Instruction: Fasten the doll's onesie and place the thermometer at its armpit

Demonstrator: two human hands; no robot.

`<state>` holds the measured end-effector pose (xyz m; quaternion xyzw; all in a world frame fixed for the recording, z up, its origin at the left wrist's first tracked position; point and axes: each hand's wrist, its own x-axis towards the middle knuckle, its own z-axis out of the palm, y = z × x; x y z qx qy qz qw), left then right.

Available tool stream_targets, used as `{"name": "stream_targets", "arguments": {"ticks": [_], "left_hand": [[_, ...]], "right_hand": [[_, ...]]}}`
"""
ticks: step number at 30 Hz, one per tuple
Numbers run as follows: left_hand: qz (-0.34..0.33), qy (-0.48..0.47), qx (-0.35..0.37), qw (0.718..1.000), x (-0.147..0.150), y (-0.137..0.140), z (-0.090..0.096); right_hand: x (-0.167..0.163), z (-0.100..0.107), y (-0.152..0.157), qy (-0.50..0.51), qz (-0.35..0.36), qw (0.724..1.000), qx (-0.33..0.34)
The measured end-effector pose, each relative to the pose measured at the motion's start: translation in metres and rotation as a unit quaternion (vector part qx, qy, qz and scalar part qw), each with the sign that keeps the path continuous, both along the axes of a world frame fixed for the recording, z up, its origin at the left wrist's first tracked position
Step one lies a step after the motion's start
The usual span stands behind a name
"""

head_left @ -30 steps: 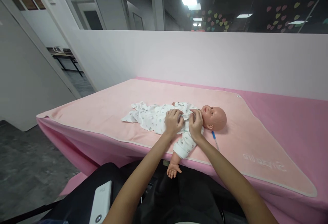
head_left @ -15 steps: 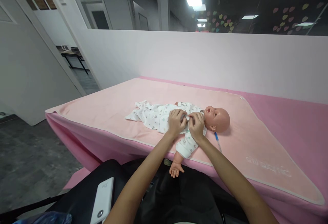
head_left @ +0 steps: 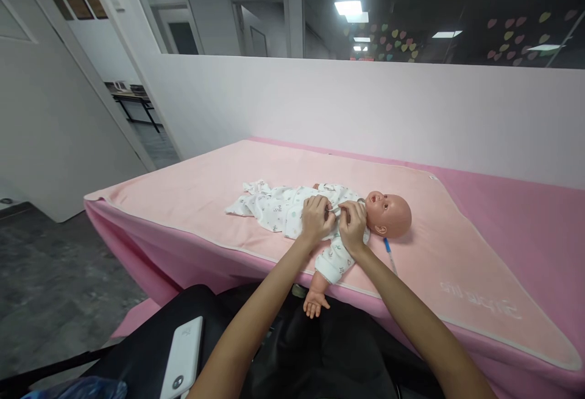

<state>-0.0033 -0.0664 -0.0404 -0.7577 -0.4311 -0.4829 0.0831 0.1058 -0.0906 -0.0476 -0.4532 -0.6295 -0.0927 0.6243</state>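
A baby doll (head_left: 388, 215) lies on its back on the pink-covered table, head to the right. It wears a white printed baby outfit (head_left: 278, 210). At the outfit's chest, my left hand (head_left: 316, 217) is closed in a pinch on the fabric, with a thin white strip, perhaps a tie, near its fingertips. My right hand (head_left: 351, 226) pinches the outfit just beside it, closer to the doll's neck. A small gap separates the two hands. The fingers hide exactly what each pinch holds. One doll arm (head_left: 316, 294) hangs over the table's near edge.
A blue-and-clear pen-like item (head_left: 388, 249) lies near the doll's head, partly behind my right forearm. The peach mat (head_left: 192, 180) covers the pink cloth. A white phone (head_left: 183, 353) rests on my lap at the left. Behind the table stands a white wall (head_left: 365, 112).
My hands have drawn slightly apart at the doll's chest, and a thin white strip shows between them. The doll lies as before; the view has shifted a little.
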Motion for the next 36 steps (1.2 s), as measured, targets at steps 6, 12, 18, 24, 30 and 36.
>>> {"name": "stream_targets", "arguments": {"ticks": [6,12,18,24,30,36], "left_hand": [[-0.011,-0.016,0.005,1.0,-0.0008,0.0022,-0.0025],[-0.02,-0.052,0.005,0.998,-0.0002,0.0026,-0.0034],[-0.033,-0.039,0.005,0.999,-0.0006,-0.0023,0.0002],[-0.026,-0.015,0.011,0.999,0.0005,-0.0031,0.0014],[-0.007,0.001,0.017,1.0,0.0015,-0.0028,0.0014],[-0.004,-0.022,0.027,0.999,0.0017,-0.0029,0.0002]], "right_hand": [[-0.0002,0.0033,-0.001,-0.021,0.001,0.999,-0.024],[-0.0011,0.0043,-0.0012,-0.079,-0.03,0.995,-0.058],[0.0011,-0.0005,0.0024,-0.082,-0.053,0.992,-0.074],[0.0019,-0.0012,0.0031,-0.071,-0.051,0.993,-0.076],[0.0013,0.0,0.0021,-0.062,-0.046,0.994,-0.077],[0.0016,-0.0009,0.0031,-0.063,-0.046,0.994,-0.077]]}}
